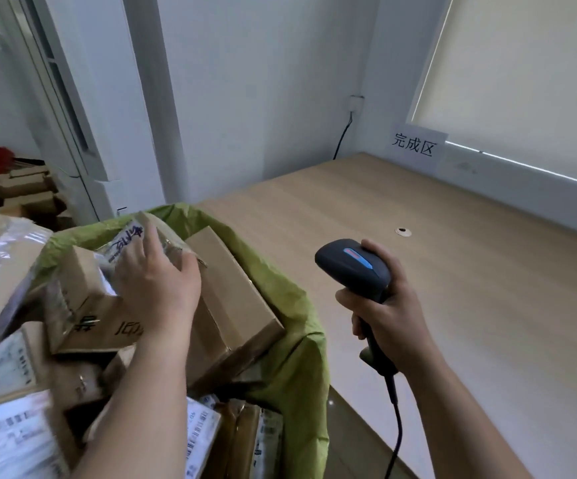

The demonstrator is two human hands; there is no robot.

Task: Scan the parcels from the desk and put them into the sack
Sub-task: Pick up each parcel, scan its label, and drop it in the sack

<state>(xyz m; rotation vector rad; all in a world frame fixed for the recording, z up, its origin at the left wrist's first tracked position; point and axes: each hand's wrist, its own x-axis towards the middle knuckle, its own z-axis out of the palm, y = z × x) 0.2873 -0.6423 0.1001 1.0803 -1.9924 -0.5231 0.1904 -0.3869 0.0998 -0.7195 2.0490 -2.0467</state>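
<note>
A green sack (301,344) stands at the desk's left edge, filled with several brown cardboard parcels. My left hand (157,281) reaches into the sack and grips a small taped parcel (142,236) with a handwritten label, on top of the pile. A larger plain box (232,305) lies just right of that hand. My right hand (389,316) is over the desk, closed around the handle of a black barcode scanner (352,264) with a blue strip; the scanner's cable hangs down.
The wooden desk (470,271) has a cable hole (402,231). A paper sign (415,146) is on the wall behind the desk. More boxes (14,195) are stacked at the far left beside a white unit.
</note>
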